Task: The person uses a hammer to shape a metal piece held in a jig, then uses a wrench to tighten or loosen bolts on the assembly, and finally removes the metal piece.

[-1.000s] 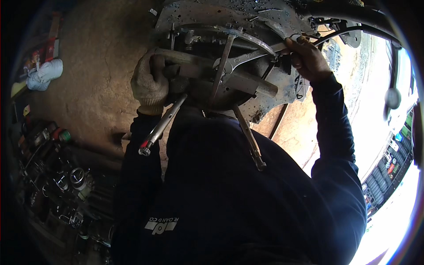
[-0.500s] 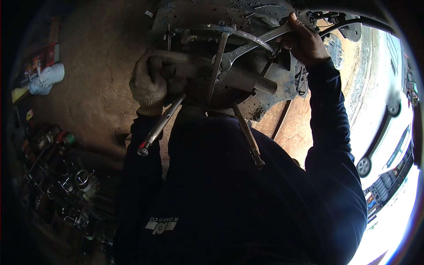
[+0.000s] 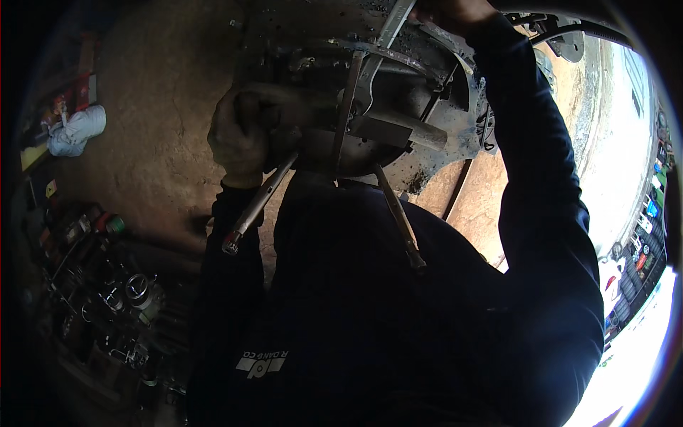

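A grimy round metal assembly (image 3: 434, 135) with bars and a short tube fills the upper middle. My left hand (image 3: 238, 135) is closed on the upper end of a long silver wrench (image 3: 257, 205) at the assembly's left side; the wrench slants down-left to a red-marked tip. My right hand (image 3: 455, 11) is at the top edge, mostly cut off, gripping a flat metal bar (image 3: 395, 25) on the assembly's top. A second long tool (image 3: 398, 220) hangs down from the assembly's lower edge. My dark sleeves and torso cover the lower middle.
Bare dirt ground (image 3: 156, 121) lies to the left, with a pale crumpled rag (image 3: 75, 132) near the left rim. Several tools and metal parts (image 3: 107, 285) are piled at lower left. Parked cars and tyres (image 3: 640, 263) show at the bright right rim.
My right hand has climbed from the assembly's right side to its top edge, now on the flat bar. My left hand keeps its grip on the wrench.
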The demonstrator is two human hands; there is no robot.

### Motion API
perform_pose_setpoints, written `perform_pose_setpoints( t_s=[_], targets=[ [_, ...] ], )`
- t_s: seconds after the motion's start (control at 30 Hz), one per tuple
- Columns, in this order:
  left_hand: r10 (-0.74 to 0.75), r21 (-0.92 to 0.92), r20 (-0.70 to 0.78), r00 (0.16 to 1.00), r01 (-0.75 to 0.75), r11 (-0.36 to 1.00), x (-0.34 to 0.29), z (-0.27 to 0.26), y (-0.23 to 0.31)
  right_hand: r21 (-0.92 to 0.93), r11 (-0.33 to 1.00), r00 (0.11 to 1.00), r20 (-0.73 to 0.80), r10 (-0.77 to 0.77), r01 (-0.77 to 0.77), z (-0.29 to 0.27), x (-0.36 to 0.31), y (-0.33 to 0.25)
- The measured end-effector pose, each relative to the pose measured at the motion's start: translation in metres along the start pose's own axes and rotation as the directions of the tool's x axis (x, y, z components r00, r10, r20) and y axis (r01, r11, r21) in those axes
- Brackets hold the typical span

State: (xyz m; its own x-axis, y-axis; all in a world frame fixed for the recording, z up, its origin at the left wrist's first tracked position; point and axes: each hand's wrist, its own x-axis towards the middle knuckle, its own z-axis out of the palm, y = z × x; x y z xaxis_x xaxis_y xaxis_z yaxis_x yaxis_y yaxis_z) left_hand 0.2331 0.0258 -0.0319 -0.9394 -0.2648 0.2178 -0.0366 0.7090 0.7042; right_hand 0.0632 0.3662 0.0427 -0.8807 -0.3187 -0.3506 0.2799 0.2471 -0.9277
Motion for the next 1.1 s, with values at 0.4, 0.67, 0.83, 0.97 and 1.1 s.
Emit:
perform_pose_setpoints(
  t_s=[0.4,0.67,0.83,0.97,1.1],
  targets=[
    [0.041,0.01,0.047,0.998,-0.041,0.999,0.001,-0.002,0.006,-0.436,0.838,0.942,0.218,-0.255,0.328,-0.02,0.058,0.014],
    [0.055,-0.021,0.026,0.998,-0.055,0.998,0.001,-0.003,0.006,-0.124,0.991,0.937,0.338,0.089,-0.05,0.009,0.083,0.009],
    [0.19,-0.001,-0.056,0.98,-0.19,0.982,0.004,0.001,0.0,-0.09,0.947,0.84,0.441,0.315,-0.308,0.046,0.1,0.001],
    [0.1,0.0,0.01,0.995,-0.1,0.995,0.006,0.001,0.009,0.168,0.959,0.915,0.373,0.152,-0.227,0.009,0.081,0.045],
    [-0.083,0.053,0.035,0.996,0.081,0.995,-0.003,-0.008,0.006,0.083,0.973,0.976,0.051,0.211,-0.215,-0.001,0.013,0.041]
  ],
)
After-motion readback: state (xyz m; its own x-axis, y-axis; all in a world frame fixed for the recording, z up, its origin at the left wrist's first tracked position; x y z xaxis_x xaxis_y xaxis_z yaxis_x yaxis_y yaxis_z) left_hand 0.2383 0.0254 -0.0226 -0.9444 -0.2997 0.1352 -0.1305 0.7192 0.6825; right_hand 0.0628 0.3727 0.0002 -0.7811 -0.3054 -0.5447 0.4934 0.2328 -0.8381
